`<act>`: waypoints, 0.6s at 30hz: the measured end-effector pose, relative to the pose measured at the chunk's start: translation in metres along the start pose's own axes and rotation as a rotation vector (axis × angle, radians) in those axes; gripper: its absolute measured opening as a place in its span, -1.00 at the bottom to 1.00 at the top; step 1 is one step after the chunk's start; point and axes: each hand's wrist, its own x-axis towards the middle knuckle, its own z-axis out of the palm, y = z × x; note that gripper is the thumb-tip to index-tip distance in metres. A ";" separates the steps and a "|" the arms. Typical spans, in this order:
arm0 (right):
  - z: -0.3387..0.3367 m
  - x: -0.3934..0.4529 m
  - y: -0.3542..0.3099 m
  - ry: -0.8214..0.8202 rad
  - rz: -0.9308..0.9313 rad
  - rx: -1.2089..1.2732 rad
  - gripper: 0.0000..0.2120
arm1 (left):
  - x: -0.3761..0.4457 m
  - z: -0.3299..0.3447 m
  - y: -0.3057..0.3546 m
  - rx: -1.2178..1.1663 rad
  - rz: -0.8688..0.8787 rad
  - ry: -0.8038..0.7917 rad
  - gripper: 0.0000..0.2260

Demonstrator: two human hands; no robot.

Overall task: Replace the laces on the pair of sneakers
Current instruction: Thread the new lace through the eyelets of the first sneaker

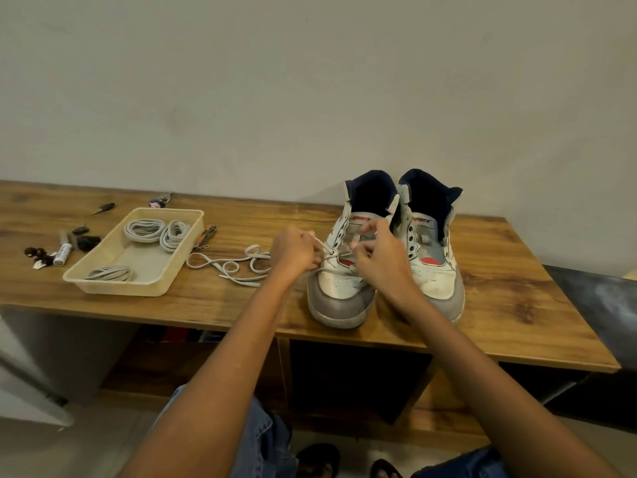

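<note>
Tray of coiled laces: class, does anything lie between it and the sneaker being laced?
Yes. A loose white lace lies on the table between the tray and the left sneaker; both hands work there.

Two sneakers [389,250] stand side by side on the desk [499,305], right of centre, toes toward the front edge. A loose lace [234,265] lies just left of them. Further left, a tray [138,251] holds three coiled laces [143,230]. Small items [63,250] lie near the left edge.
</note>
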 end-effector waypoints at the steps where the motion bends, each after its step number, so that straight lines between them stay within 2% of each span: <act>1: -0.002 -0.001 0.003 0.010 -0.037 -0.008 -0.83 | 0.001 -0.001 0.002 -0.154 -0.052 0.022 -0.70; 4: -0.005 -0.003 0.006 0.016 -0.076 -0.037 -0.87 | 0.005 -0.016 0.016 -0.815 -0.177 0.204 -0.74; 5: -0.007 -0.003 0.005 0.014 -0.068 -0.040 -0.88 | 0.008 -0.026 0.016 -0.940 -0.181 0.297 -0.74; 6: -0.007 -0.002 0.005 0.013 -0.063 -0.038 -0.89 | 0.009 -0.035 0.016 -0.943 -0.153 0.367 -0.74; 7: -0.007 -0.001 0.005 0.010 -0.055 -0.033 -0.90 | 0.011 -0.042 0.015 -0.808 -0.093 0.397 -0.77; 8: -0.006 0.000 0.005 0.005 -0.052 -0.028 -0.91 | 0.010 -0.046 0.015 -0.551 -0.002 0.363 -0.81; 10: -0.002 0.003 0.007 -0.006 -0.065 -0.028 -0.92 | 0.005 -0.043 0.010 0.088 0.178 0.078 -0.79; 11: 0.000 0.003 0.008 -0.007 -0.070 -0.032 -0.92 | 0.006 -0.040 0.005 0.319 0.199 -0.102 -0.78; 12: 0.001 0.004 0.009 -0.004 -0.077 -0.035 -0.93 | 0.005 -0.038 0.003 0.443 0.175 -0.251 -0.81; 13: 0.001 0.004 0.009 0.001 -0.076 -0.040 -0.93 | 0.004 -0.037 0.003 0.467 0.150 -0.334 -0.85; 14: 0.002 0.004 0.009 0.006 -0.077 -0.039 -0.93 | 0.002 -0.038 0.005 0.428 0.144 -0.352 -0.87; 18: 0.001 0.001 0.009 0.025 -0.092 -0.067 -0.95 | 0.004 -0.030 0.007 0.267 0.227 -0.133 -0.79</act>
